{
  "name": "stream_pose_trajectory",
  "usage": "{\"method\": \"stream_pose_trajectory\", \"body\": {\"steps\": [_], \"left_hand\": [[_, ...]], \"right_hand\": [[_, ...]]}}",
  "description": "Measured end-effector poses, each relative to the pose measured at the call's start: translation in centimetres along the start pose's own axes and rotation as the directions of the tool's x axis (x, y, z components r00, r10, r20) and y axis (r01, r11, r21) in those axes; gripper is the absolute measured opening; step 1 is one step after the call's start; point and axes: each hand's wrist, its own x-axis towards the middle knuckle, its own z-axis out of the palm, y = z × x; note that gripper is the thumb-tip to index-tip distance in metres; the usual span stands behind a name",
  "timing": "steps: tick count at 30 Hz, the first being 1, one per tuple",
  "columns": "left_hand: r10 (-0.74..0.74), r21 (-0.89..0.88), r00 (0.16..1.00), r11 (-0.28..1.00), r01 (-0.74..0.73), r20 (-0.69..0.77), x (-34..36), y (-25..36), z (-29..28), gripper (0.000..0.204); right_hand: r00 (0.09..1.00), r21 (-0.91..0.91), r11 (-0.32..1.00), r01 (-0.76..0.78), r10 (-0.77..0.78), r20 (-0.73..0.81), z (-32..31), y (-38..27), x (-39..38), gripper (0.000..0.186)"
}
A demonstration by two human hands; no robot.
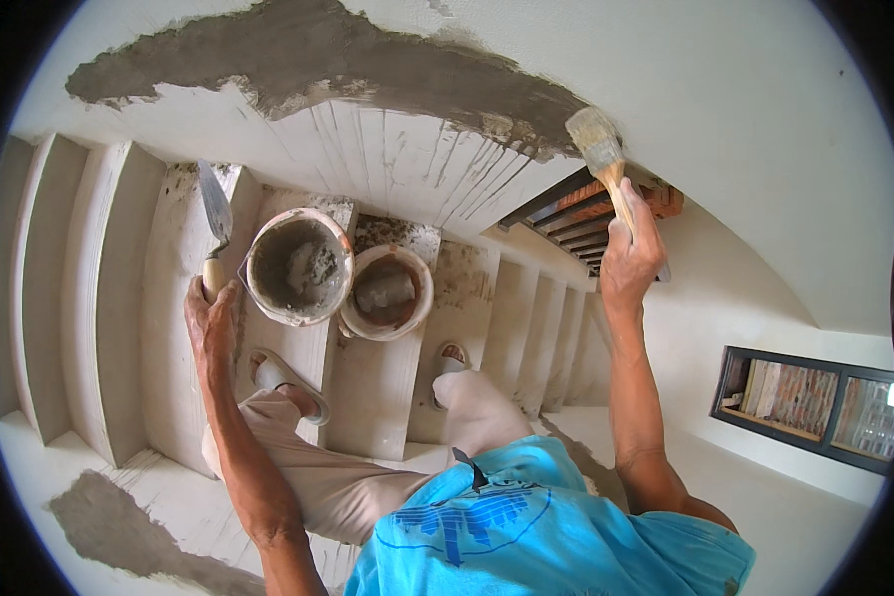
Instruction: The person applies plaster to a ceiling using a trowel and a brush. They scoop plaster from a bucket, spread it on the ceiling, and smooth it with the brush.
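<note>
My left hand [211, 326] is closed round the wooden handle of a small pointed trowel [216, 206], its blade tilted up over the steps. In my right hand [633, 256] is a wide paintbrush [597, 141] with pale, caked bristles. The bristles meet the wall at the right end of a long patch of dark grey mortar [348, 62], with drip marks running below it. A bucket of grey mortar [298, 266] stands just right of the trowel. Beside it is a second bucket [426, 300] holding a greyish cylindrical thing I cannot make out.
Both buckets stand on splattered stairs [368, 392], with my sandalled feet close by. More steps [84, 298] run off to the left. Past the wall's edge is a dark slatted railing [566, 223]. A dark-framed window [780, 397] lies at right. Another mortar patch [119, 531] covers the lower-left wall.
</note>
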Motion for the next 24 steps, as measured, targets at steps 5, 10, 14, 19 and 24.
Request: {"method": "stream_pose_trajectory", "body": {"steps": [5,10,14,19,24], "left_hand": [[0.03,0.02,0.999,0.999,-0.03,-0.015,0.5,-1.0,-0.1,0.041],[0.043,0.075,0.999,0.996,-0.043,0.006,0.0,0.5,0.4,0.041],[0.042,0.01,0.999,0.999,-0.042,-0.021,-0.2,0.0,-0.1,0.04],[0.056,0.028,0.998,0.998,-0.056,-0.005,-0.1,-1.3,-0.2,0.04],[0.019,0.052,0.999,0.998,-0.022,0.044,-0.6,0.7,-0.1,0.041]], "right_hand": [[0.999,0.126,0.992,0.029,-0.033,0.029,0.8,-2.7,1.2,0.049],[0.999,0.082,0.997,0.004,-0.008,0.05,2.0,-1.1,2.1,0.046],[0.984,0.033,0.989,-0.143,0.138,0.115,-0.7,1.4,-0.7,0.042],[0.986,0.151,0.982,-0.116,0.095,0.138,0.5,-2.0,-0.3,0.044],[0.973,0.084,0.985,-0.148,0.13,0.19,3.4,-0.9,-0.1,0.046]]}}
